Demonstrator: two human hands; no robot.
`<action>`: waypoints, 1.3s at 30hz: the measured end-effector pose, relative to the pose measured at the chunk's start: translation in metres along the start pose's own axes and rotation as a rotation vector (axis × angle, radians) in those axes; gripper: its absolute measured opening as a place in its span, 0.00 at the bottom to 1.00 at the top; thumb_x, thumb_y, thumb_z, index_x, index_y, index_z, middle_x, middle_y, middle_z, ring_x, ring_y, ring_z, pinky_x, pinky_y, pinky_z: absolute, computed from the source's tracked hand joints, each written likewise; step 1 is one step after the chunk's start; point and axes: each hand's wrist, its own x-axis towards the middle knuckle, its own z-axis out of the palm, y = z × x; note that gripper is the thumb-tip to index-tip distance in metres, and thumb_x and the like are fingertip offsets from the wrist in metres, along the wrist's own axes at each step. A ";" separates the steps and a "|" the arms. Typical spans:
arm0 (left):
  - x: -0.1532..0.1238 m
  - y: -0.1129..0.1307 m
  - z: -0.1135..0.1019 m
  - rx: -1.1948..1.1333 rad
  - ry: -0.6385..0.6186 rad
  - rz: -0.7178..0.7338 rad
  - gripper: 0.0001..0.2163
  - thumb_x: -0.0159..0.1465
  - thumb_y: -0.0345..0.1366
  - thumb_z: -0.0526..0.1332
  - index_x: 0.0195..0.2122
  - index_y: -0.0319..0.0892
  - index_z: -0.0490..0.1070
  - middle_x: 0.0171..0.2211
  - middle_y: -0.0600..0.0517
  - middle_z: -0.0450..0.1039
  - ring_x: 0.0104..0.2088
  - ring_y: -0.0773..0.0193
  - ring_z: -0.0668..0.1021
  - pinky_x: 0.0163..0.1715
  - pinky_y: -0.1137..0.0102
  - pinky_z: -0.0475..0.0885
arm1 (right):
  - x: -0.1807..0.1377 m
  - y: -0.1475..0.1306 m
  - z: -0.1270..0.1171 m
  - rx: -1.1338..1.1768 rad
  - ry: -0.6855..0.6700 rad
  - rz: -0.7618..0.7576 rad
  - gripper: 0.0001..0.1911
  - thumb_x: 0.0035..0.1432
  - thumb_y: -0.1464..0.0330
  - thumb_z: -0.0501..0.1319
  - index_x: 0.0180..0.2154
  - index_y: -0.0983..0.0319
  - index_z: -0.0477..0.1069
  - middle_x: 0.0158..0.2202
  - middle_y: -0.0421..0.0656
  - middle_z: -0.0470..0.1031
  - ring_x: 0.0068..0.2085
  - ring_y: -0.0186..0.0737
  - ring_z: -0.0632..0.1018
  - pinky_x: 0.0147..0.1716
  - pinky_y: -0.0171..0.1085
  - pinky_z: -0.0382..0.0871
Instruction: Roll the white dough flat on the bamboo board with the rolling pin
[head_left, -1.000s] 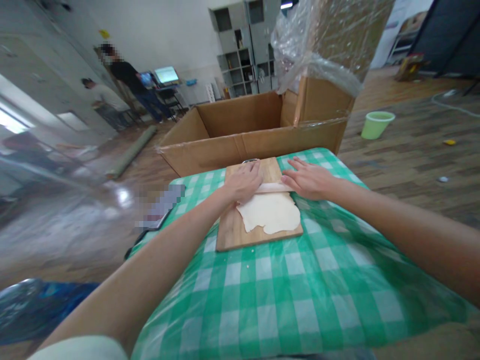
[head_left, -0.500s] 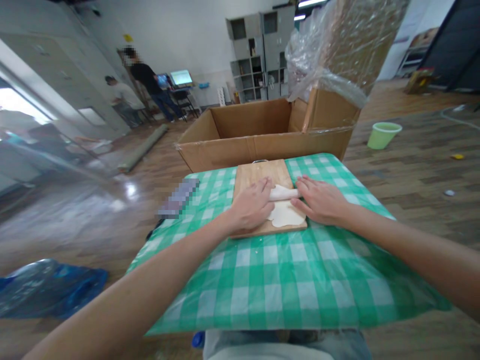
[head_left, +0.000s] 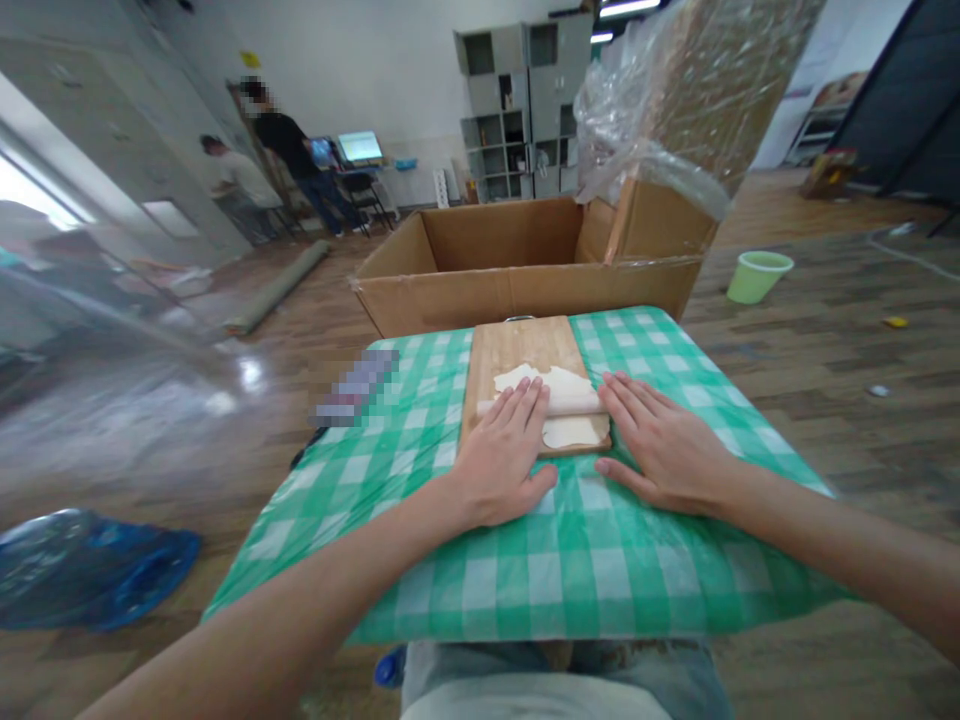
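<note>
A pale rolling pin (head_left: 574, 403) lies crosswise on a sheet of white dough (head_left: 576, 432), which shows on both its far and near sides. Beneath the dough is a wooden cutting board (head_left: 521, 340). My left hand (head_left: 504, 455) is open, its outstretched fingers flat over the pin's left part and its thumb pointing out to the right. At the pin's right end, the fingertips of my open right hand (head_left: 664, 440) rest flat, with the thumb apart over the tablecloth. Neither hand is wrapped around the pin.
A green checked tablecloth (head_left: 517, 590) covers the table. At its left edge lies a blurred-out flat object (head_left: 358, 388). Behind the table stands a large cardboard box (head_left: 525, 290). A green bucket (head_left: 757, 277) and a blue plastic bag (head_left: 97, 570) are on the floor. Two people are farther back.
Both hands and the rolling pin have moved toward me. More dough shows beyond the pin, and my fingers are stretched flatter. The view has shifted slightly.
</note>
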 end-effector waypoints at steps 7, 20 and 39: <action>0.046 -0.030 -0.008 -0.010 -0.094 -0.064 0.37 0.73 0.49 0.48 0.76 0.27 0.46 0.78 0.34 0.44 0.78 0.48 0.50 0.76 0.57 0.45 | 0.052 0.027 0.006 0.084 -0.116 0.130 0.43 0.75 0.46 0.41 0.66 0.77 0.64 0.69 0.68 0.65 0.71 0.63 0.66 0.68 0.57 0.61; 0.121 -0.097 0.012 0.106 -0.054 -0.020 0.29 0.78 0.49 0.39 0.72 0.40 0.60 0.77 0.39 0.51 0.76 0.41 0.56 0.72 0.48 0.53 | 0.128 0.082 0.045 0.076 -0.140 0.224 0.42 0.75 0.44 0.37 0.69 0.65 0.65 0.74 0.58 0.60 0.75 0.64 0.58 0.70 0.60 0.54; 0.123 -0.085 0.009 0.036 0.042 -0.130 0.39 0.76 0.58 0.38 0.74 0.29 0.53 0.74 0.32 0.56 0.75 0.40 0.58 0.72 0.49 0.52 | 0.115 0.066 0.036 0.049 -0.137 0.279 0.42 0.76 0.48 0.33 0.71 0.70 0.60 0.72 0.60 0.64 0.72 0.59 0.65 0.66 0.53 0.62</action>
